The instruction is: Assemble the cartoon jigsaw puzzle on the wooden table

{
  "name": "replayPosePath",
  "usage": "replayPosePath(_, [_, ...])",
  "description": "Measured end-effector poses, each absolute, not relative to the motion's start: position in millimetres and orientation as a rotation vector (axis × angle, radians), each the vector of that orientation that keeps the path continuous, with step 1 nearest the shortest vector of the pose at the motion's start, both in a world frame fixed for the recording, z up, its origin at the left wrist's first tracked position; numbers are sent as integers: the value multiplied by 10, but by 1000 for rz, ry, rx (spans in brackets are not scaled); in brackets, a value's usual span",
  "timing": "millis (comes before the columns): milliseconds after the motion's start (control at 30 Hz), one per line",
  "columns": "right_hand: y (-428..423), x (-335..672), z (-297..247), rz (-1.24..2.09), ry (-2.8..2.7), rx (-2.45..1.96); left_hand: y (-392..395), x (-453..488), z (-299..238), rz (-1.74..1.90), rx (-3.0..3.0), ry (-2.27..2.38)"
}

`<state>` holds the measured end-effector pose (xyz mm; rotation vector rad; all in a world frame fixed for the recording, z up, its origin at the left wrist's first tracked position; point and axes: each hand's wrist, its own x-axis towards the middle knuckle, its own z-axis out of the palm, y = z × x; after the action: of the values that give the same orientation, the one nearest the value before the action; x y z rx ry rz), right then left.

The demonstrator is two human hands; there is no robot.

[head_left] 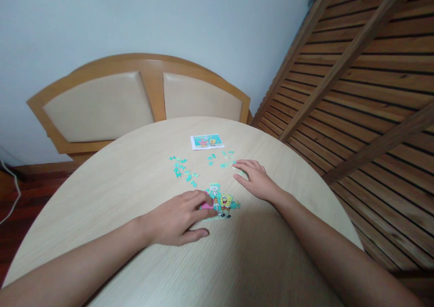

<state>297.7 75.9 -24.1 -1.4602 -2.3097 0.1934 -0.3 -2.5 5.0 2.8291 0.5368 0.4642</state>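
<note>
Partly assembled puzzle on table; left hand, fingers spread, covers its left side. Right hand, thumb and fingers parted, beyond puzzle's right, at loose pieces; contact unclear.

Pale wall behind padded headboard

Forward-down head view over table

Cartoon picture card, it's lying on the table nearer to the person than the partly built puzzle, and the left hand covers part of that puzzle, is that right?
Not quite: in the head view, the card lies on the table beyond the partly built puzzle, farther from the person. The left hand does cover part of that puzzle.
</note>
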Motion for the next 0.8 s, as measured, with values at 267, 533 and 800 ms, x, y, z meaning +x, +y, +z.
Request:
replayPosePath(267, [806, 2887, -207, 132, -2319, -1593, -13, 18, 55, 479, 2839, 525])
replayPosePath(533, [869, 2874, -176, 133, -2323, -1644, -12, 21, 60, 476, 2859, 525])
replayPosePath(800, [800, 2990, -63, -46, -2320, -1778, -25, -15, 29, 451, 2865, 549])
